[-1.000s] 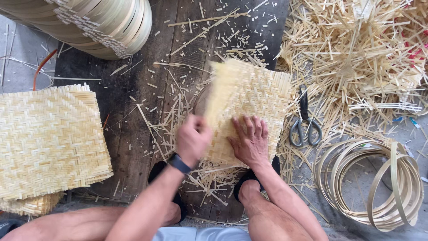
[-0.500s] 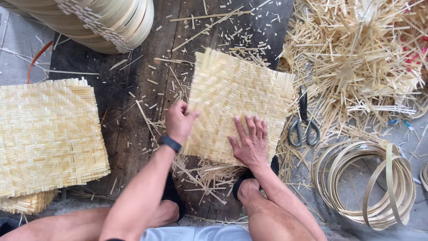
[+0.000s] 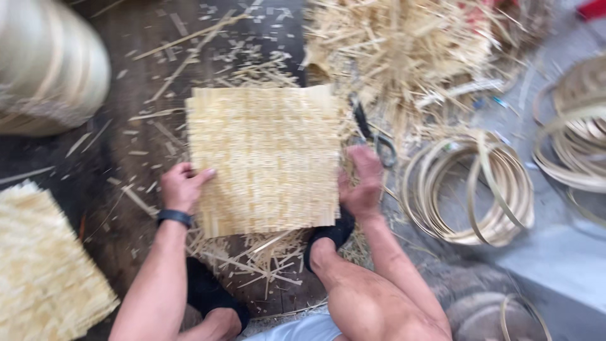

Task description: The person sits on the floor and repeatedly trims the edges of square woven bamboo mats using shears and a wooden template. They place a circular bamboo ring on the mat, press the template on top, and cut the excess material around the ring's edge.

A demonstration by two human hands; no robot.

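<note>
I see the woven mat (image 3: pixel 268 158) flat on the dark board (image 3: pixel 136 107) | left hand (image 3: pixel 183 187) grips its left edge — right hand (image 3: pixel 362 183) clasps the right edge | scissors (image 3: pixel 377 139) just beside | bamboo hoops (image 3: pixel 470 186) further right

Left hand (image 3: pixel 183 186), right hand (image 3: pixel 361 183) apart, fingers curled
</note>
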